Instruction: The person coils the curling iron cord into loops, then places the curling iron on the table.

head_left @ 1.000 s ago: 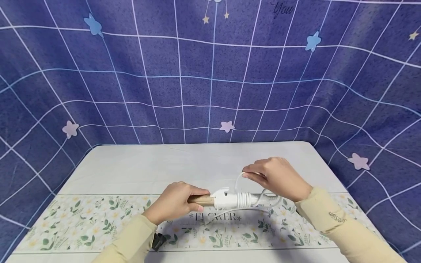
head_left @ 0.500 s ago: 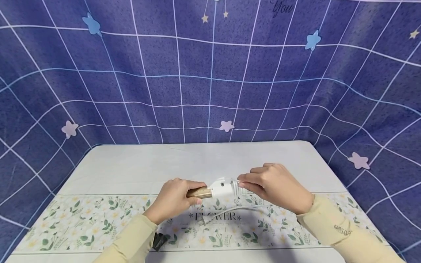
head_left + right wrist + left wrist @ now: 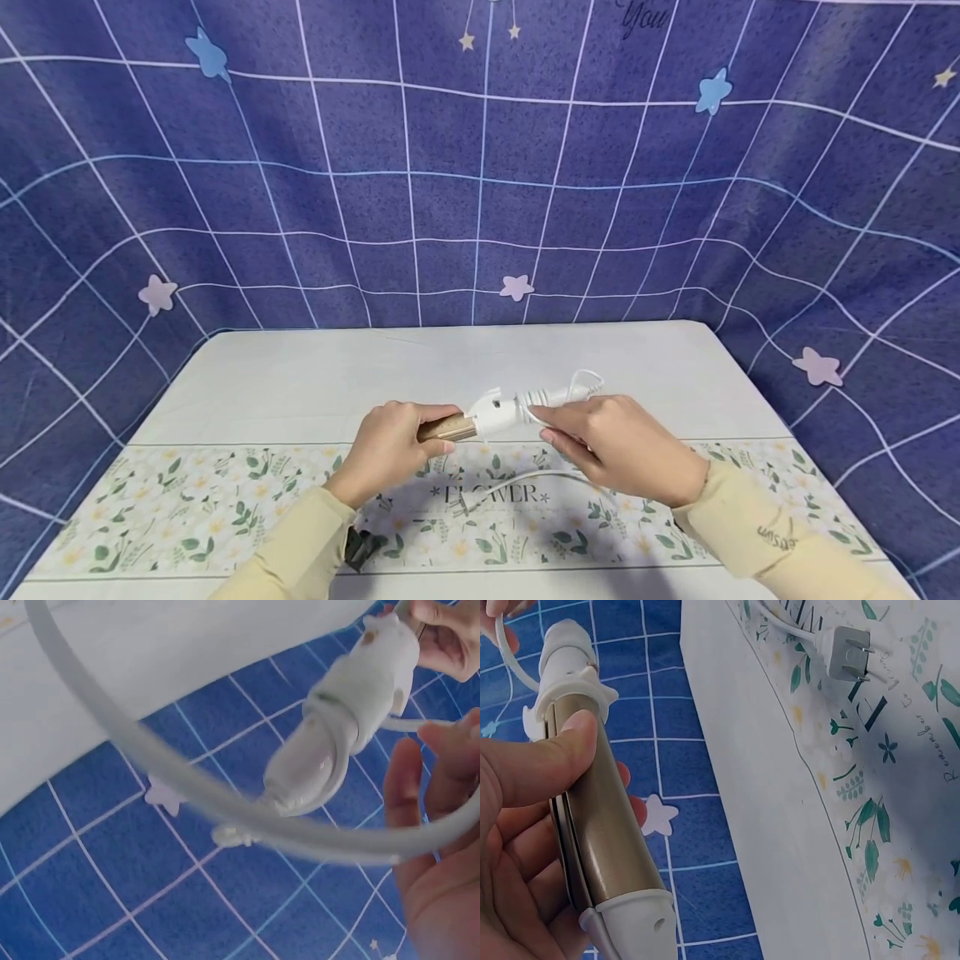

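A curling iron [image 3: 495,417] with a gold barrel and white handle is held above the table in the head view. My left hand [image 3: 386,443] grips its barrel [image 3: 611,817], thumb lying along the top in the left wrist view. With thumb and fingertips my right hand [image 3: 618,446] pinches the white cord [image 3: 187,780] beside the handle. Several turns of cord wrap round the handle [image 3: 300,761], and a loop stands out at its far end. The cord's loose end runs across the table to a two-pin plug [image 3: 847,654].
The white table cover [image 3: 300,375] carries a printed floral band with lettering. A blue grid-patterned curtain [image 3: 450,208] with stars hangs behind and at both sides. A small black object [image 3: 362,550] shows beside the left sleeve.
My right hand moves from above the handle down to its near side, drawing the cord round it. The left hand shifts slightly, and the handle's end now tilts up and away.
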Demonstrator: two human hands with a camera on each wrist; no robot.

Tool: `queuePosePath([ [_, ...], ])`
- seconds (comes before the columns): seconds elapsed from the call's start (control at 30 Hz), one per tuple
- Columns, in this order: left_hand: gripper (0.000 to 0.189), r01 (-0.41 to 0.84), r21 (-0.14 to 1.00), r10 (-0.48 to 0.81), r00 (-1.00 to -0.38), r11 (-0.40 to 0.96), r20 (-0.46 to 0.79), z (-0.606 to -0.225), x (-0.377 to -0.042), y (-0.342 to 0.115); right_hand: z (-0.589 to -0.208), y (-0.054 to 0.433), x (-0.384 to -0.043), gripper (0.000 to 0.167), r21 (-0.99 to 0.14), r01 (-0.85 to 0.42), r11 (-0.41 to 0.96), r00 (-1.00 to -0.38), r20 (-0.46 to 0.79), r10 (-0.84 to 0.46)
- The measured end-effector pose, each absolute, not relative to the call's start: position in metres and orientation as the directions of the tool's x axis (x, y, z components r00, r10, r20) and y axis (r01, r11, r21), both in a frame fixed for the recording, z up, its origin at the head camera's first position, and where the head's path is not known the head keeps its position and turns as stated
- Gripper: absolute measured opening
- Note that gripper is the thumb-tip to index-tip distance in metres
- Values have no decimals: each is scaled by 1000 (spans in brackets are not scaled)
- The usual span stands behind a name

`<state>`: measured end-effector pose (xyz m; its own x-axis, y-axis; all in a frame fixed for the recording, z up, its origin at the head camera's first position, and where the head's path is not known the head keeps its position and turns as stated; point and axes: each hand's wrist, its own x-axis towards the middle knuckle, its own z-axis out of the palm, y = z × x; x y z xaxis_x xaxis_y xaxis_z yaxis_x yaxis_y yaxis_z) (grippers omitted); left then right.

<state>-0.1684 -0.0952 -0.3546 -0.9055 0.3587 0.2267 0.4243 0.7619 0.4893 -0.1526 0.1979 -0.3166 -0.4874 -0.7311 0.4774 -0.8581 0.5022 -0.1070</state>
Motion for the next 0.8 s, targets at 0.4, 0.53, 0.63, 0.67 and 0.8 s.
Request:
queuePosePath([
  [0.4, 42, 335, 583, 256, -942, 740, 217, -357, -176, -103, -324, 200, -139, 35, -527, -700, 482, -674, 266, -689],
  [0.53, 43, 322, 608, 234, -947, 726, 222, -356, -178, -104, -326, 204, -139, 32, -615, -668, 419, -659, 226, -718],
  [0.63, 42, 320, 618, 217, -947, 718, 238, -355, -179, -105, -327, 206, -139, 31, -636, -657, 405, -651, 206, -731],
  [0.67, 42, 323, 617, 217, -946, 718, 242, -355, -179, -106, -327, 207, -139, 31, -645, -648, 405, -651, 192, -734],
  [0.8, 40, 337, 618, 238, -941, 710, 240, -354, -179, -107, -327, 209, -141, 32, -675, -620, 400, -624, 115, -773],
])
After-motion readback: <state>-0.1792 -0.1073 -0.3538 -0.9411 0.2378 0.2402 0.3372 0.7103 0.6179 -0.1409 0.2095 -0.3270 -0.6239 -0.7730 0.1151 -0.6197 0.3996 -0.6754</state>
